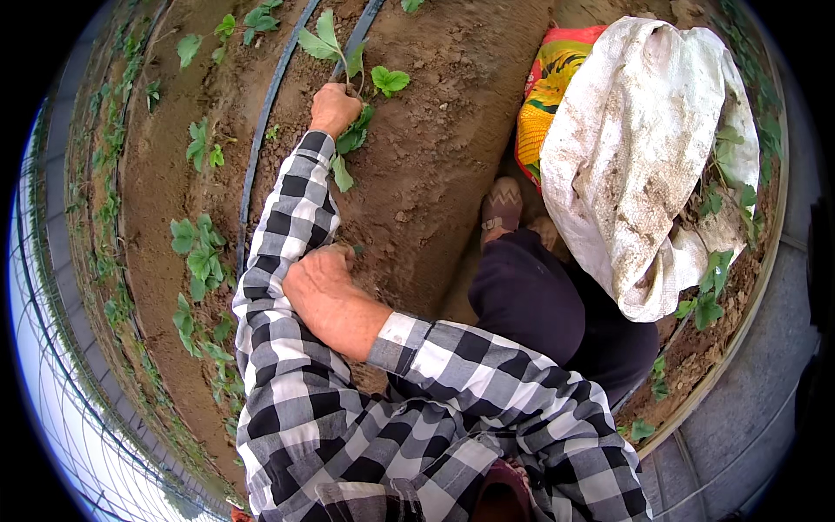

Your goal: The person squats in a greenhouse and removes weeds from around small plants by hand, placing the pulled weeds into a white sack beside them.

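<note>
My left hand [336,109] reaches forward over the soil bed, its fingers closed around the stems of a strawberry plant [324,40]. Leaves of this plant fan out ahead of the fist. Darker strawberry leaves [354,134] hang beside the wrist, and a small bright leaf [390,80] lies to the right. My right hand [321,277] crosses against the left forearm with bent fingers. A bit of green shows past its fingertips; whether they grip it is hidden.
Black drip tape [266,111] runs along the bed [417,163], with strawberry plants [202,254] to its left. A soiled white woven sack [626,150] lies at the right over a red and yellow bag [564,72]. My shoe [502,203] stands in the furrow.
</note>
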`<state>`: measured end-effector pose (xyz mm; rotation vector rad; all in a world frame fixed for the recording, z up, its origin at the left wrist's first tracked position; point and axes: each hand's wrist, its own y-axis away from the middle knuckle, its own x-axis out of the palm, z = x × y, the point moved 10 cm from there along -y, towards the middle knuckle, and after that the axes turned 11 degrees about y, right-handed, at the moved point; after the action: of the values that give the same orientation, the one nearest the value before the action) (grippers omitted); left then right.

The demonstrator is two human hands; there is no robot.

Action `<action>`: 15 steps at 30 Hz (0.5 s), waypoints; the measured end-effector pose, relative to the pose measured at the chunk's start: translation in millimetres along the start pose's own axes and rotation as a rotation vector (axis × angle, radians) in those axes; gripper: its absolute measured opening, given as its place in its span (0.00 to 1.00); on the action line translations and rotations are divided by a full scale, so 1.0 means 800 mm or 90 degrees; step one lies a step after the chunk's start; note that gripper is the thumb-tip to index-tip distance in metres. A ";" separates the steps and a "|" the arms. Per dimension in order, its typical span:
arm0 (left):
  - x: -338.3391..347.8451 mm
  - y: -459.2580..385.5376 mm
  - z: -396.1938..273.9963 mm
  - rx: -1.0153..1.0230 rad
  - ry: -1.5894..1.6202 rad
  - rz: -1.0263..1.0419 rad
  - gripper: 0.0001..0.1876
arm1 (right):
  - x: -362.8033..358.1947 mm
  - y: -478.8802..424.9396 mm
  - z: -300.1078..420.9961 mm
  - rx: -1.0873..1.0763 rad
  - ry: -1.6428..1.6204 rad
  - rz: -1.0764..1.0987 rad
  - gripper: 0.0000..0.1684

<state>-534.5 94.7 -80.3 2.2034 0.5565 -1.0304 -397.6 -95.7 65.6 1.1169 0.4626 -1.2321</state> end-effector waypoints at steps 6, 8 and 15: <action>-0.032 0.020 -0.035 0.076 -0.128 -0.034 0.14 | -0.013 0.013 -0.004 0.003 0.020 -0.059 0.09; -0.036 0.009 -0.022 0.111 -0.033 0.027 0.15 | -0.025 0.034 -0.008 0.001 0.020 -0.165 0.08; -0.100 0.202 -0.406 0.407 0.624 0.248 0.12 | -0.016 0.008 -0.059 0.041 -0.399 -0.432 0.06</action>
<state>-315.8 198.3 202.2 3.1670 0.1543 0.1908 -383.1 -49.1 58.2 0.5661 0.3211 -2.1090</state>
